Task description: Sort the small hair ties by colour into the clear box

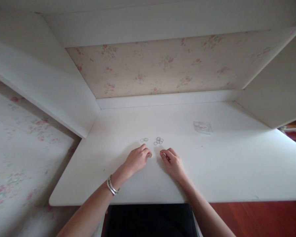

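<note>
1. Left hand (137,158): I see thumb and fingertips closed in a pinch on a small yellowish piece (151,155). Only its edge shows past the fingers; exact shape too small for me to call.
2. Right hand (172,163): fingers curled in, index and thumb tips close together. I can't tell whether they fully meet or have something thin between them.
3. My landmark, the ring cluster (159,141): several thin small rings lying flat, bunched together, one reddish, the others dark or greenish. It sits just beyond both sets of fingers; I see it apart from both hands.
4. Yellowish piece: on the near side of the ring cluster, slightly left, at the left fingertips. Whether it touches the tabletop (227,168), I can't tell.
5. Right fingertips: near side of the ring cluster, slightly right.
6. Ring pair (144,140): greenish, thin, close together, left of the ring cluster with a gap between; just beyond the left hand.
7. Container: a clear plastic packet (202,127), well right of the ring cluster and a bit farther back, lying on the tabletop. Contents I can't make out.
8. Silvery bracelet (111,186) on the left wrist, nearer me than the ring cluster and to its left.
</note>
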The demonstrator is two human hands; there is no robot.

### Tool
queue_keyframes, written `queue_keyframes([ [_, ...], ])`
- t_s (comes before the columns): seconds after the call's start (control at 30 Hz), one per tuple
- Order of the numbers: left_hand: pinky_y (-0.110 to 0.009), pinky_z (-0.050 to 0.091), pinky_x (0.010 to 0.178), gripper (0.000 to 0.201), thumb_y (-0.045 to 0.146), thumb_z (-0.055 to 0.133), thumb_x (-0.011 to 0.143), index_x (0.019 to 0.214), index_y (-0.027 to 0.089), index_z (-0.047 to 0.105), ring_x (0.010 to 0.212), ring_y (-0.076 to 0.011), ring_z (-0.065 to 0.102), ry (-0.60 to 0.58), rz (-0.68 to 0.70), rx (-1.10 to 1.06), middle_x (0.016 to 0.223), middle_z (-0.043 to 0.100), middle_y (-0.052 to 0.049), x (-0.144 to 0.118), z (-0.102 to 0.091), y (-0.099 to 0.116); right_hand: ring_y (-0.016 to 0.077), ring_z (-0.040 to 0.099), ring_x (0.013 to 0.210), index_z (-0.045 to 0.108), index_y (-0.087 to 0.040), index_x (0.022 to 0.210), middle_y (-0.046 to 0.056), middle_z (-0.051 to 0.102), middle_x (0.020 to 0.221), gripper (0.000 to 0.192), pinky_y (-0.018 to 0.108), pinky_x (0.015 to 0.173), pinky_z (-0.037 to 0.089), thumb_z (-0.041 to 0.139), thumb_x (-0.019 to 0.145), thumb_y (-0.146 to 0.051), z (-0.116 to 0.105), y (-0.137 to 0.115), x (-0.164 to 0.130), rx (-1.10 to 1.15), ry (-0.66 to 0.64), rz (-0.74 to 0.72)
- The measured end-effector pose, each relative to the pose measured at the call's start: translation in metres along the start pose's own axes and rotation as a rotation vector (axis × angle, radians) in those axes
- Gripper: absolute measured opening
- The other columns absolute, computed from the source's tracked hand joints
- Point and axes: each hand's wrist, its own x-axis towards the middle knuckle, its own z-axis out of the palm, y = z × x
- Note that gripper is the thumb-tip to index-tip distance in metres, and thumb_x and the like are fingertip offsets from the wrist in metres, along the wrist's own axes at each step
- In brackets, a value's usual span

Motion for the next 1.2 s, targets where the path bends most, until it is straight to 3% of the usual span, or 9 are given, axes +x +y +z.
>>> queue_keyframes([
  [0.17, -0.024, 0.045, 0.072, 0.027, 0.026, 0.038, 0.093, 0.091, 0.022, 0.064, 0.077, -0.0141, 0.060, -0.006, 0.006, 0.031, 0.091, 0.059, -0.003, 0.000, 0.004, 0.002, 0.0089, 0.052, 0.060, 0.064, -0.022, 0.091, 0.002, 0.057, 0.081, 0.028, 0.020, 0.058, 0.039, 0.040, 0.091, -0.036, 0.000, 0.000, 0.000, -0.009, -0.005, -0.006],
  [0.57, -0.026, 0.045, 0.071, 0.027, 0.034, 0.040, 0.092, 0.089, 0.023, 0.065, 0.076, -0.0150, 0.058, -0.023, 0.010, 0.088, 0.088, 0.057, -0.004, -0.004, -0.006, 0.008, 0.0084, 0.050, 0.057, 0.064, -0.022, 0.089, 0.001, 0.057, 0.079, 0.028, 0.020, 0.056, 0.039, 0.040, 0.091, -0.036, 0.000, 0.000, 0.000, -0.007, 0.007, -0.001],
  [0.9, -0.027, 0.045, 0.069, 0.026, 0.029, 0.042, 0.091, 0.086, 0.023, 0.066, 0.074, -0.0155, 0.058, -0.050, 0.038, 0.151, 0.086, 0.055, -0.004, 0.000, 0.000, 0.008, 0.0083, 0.051, 0.057, 0.063, -0.022, 0.092, 0.001, 0.057, 0.080, 0.027, 0.020, 0.057, 0.039, 0.040, 0.092, -0.035, 0.000, 0.002, -0.001, -0.003, 0.000, -0.005],
  [1.07, -0.026, 0.045, 0.071, 0.024, 0.031, 0.045, 0.090, 0.085, 0.022, 0.067, 0.073, -0.0145, 0.058, -0.033, 0.019, 0.096, 0.085, 0.055, -0.004, -0.002, -0.002, 0.007, 0.0080, 0.051, 0.058, 0.064, -0.022, 0.092, 0.000, 0.058, 0.081, 0.026, 0.020, 0.058, 0.039, 0.040, 0.091, -0.034, -0.001, 0.001, -0.001, -0.011, -0.007, -0.005],
  [1.2, -0.026, 0.046, 0.074, 0.018, 0.034, 0.051, 0.087, 0.092, 0.025, 0.067, 0.073, -0.0134, 0.058, 0.044, 0.016, -0.053, 0.087, 0.057, -0.002, -0.006, -0.003, 0.001, 0.0086, 0.052, 0.060, 0.063, -0.022, 0.091, 0.001, 0.058, 0.081, 0.027, 0.020, 0.058, 0.039, 0.039, 0.092, -0.034, 0.001, 0.000, 0.000, -0.054, -0.024, -0.002],
])
